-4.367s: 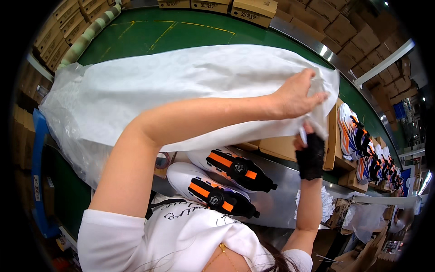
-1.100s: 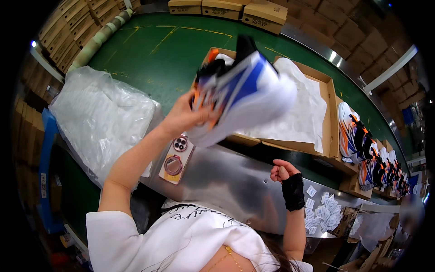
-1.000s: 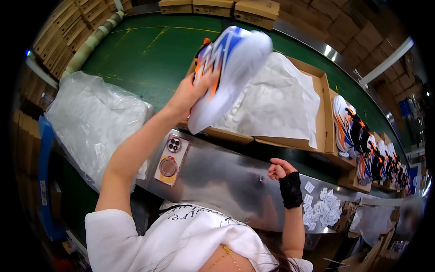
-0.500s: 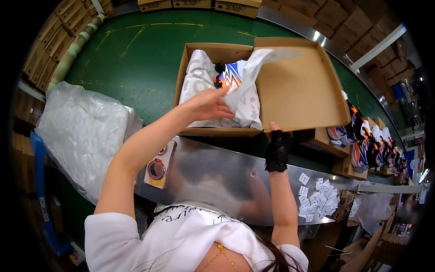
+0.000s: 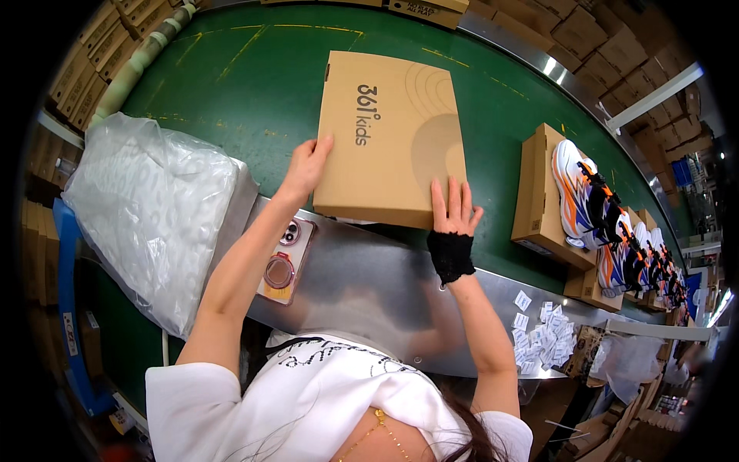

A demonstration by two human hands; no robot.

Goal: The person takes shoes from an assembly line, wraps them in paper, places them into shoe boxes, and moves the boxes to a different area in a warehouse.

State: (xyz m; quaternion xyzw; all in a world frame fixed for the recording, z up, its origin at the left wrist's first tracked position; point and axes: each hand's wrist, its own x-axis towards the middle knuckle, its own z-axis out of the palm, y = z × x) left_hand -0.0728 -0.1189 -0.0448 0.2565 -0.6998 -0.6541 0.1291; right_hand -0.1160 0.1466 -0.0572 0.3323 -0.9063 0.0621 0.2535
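Closed cardboard shoebox (image 5: 392, 135) flat on green conveyor belt (image 5: 231, 85), lid down, packing apparently done. Left hand (image 5: 306, 165) at near-left edge, right hand (image 5: 454, 212) on near edge, both open-palmed, clasping nothing. Phone (image 5: 283, 250) on steel counter (image 5: 369, 285); further boxes topped with shoes (image 5: 581, 192) right.

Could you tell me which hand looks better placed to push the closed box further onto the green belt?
Probably the right hand: it lies flat on the box lid near the near edge. The left hand only touches the side edge.

bright overhead light | glare on metal ledge (image 5: 369, 285) | fisheye-bent, dark rim | sharp
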